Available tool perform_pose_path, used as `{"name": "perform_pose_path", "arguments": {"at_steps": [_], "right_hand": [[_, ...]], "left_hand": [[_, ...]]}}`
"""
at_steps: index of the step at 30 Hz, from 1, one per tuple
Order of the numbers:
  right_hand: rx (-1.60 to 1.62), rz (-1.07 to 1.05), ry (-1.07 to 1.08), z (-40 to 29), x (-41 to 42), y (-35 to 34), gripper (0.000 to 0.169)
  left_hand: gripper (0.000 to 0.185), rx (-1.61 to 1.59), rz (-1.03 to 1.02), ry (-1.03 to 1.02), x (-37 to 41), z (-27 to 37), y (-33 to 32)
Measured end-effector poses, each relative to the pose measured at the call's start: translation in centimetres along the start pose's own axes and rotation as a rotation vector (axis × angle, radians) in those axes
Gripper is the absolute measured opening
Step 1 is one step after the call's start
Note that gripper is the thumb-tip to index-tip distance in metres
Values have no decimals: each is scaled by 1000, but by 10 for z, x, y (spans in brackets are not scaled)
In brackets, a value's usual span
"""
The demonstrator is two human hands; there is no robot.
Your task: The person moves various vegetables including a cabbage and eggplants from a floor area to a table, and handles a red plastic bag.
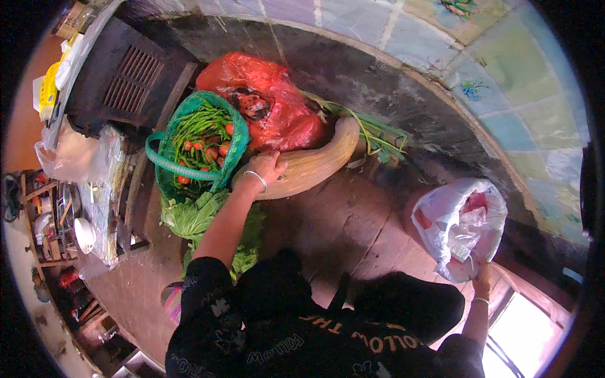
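Observation:
My left hand (266, 168) rests on the left end of a long, curved tan gourd (312, 170) lying on the wooden floor. Beside it stands a green woven basket (163, 165) holding long green beans (203, 123) and small red vegetables (211, 152). A red plastic bag (283, 113) lies behind the gourd, next to green stalks (378, 130). Leafy greens (194, 215) lie below the basket. At the right, my right hand (481, 276) grips the edge of a white sack (444, 236), with clear plastic and something pink inside.
A dark cabinet with a slatted vent (134, 78) stands at the upper left. Below it are a clear plastic bag (75, 153) and a white bowl (85, 235). A tiled wall (501, 90) curves along the upper right. A bright opening (529, 330) is at the lower right.

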State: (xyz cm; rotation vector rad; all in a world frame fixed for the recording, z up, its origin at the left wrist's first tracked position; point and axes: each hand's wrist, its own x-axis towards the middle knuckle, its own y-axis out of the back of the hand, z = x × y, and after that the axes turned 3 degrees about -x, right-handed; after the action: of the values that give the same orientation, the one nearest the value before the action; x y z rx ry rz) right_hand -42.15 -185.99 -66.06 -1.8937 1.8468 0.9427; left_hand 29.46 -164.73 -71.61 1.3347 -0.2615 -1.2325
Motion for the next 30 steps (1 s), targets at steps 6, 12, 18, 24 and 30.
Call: {"name": "perform_pose_path", "arguments": {"at_steps": [6,12,18,24,30], "right_hand": [[-539,87,377,2,-10,-2,22],[-32,82,58,-17,-8,-39,21],[-385,195,262,15,-1,0,19],[-663,156,534,9,-5,-3,20],[-107,117,180,14,1,0,24]], "left_hand": [[54,164,262,-171,71,42,28],[54,269,116,-181,107,47,-11],[18,200,164,-220,111,17,20],[15,-342,721,-402,88,-41,126],[19,-1175,752,166,39,-79,163]]}}
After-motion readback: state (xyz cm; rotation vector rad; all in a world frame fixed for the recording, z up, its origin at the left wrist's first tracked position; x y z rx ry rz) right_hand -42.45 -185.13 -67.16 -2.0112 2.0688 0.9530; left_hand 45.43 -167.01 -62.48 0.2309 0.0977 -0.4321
